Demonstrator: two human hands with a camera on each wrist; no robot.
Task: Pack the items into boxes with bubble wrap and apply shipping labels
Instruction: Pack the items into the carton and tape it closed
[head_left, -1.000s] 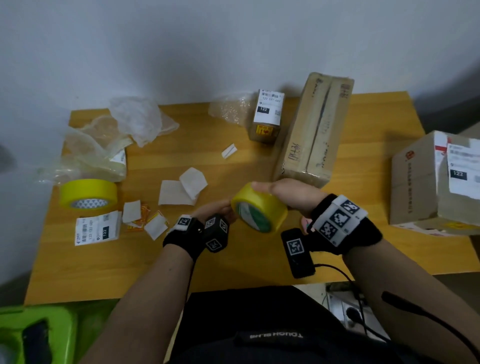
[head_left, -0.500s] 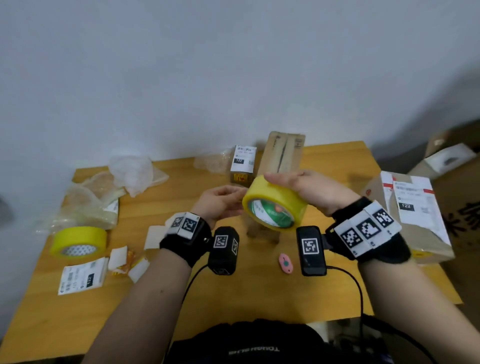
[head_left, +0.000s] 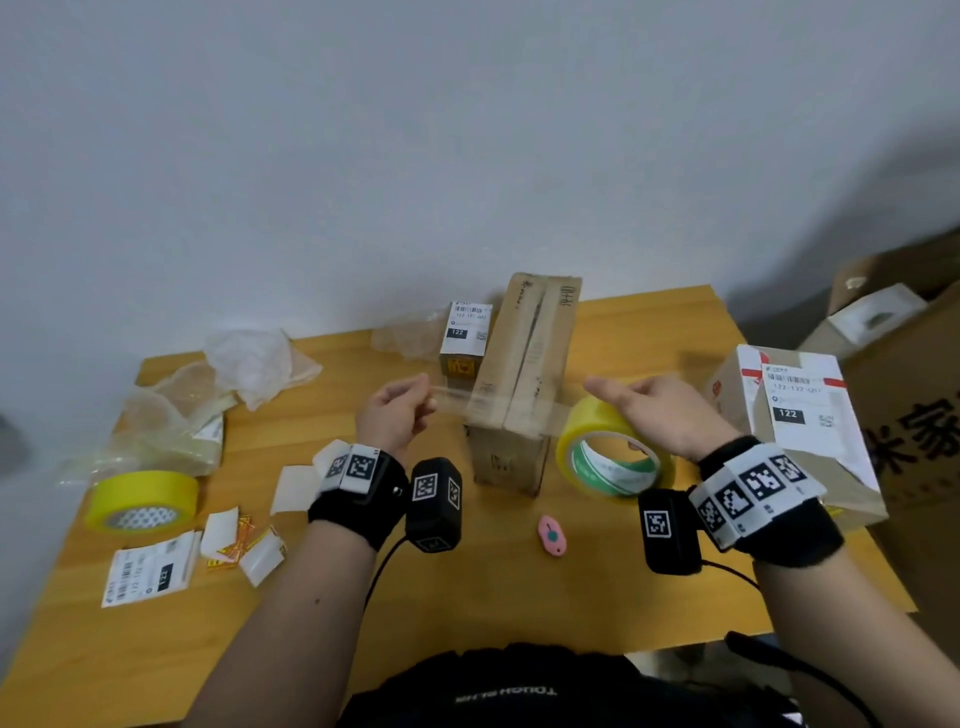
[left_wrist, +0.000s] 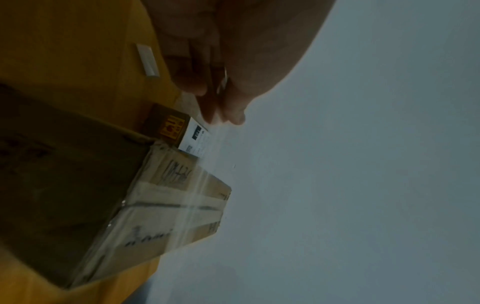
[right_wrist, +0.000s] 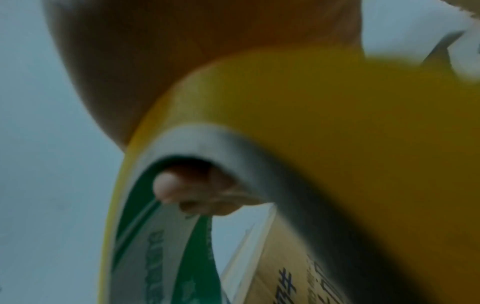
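We see a tall brown cardboard box (head_left: 519, 384) standing upright on the table. A clear tape strip (head_left: 498, 402) stretches across its top from a yellow tape roll (head_left: 605, 452).

Both forearms are bare from the wrist bands back. The left hand (head_left: 397, 415) has a black fabric wristband (head_left: 358, 496) behind it, carrying white square tags printed with black-and-white fiducial markers; a black boxy camera module (head_left: 434, 504) with two more such markers hangs at its inner side, and a thin black cable runs back from it. The right hand (head_left: 657, 410) wears a matching black band (head_left: 769, 512) with a row of white marker tags, a black module (head_left: 665, 525) bearing one marker, and a black cable. The torso is in a black garment (head_left: 519, 691) with white lettering, seen upside down.
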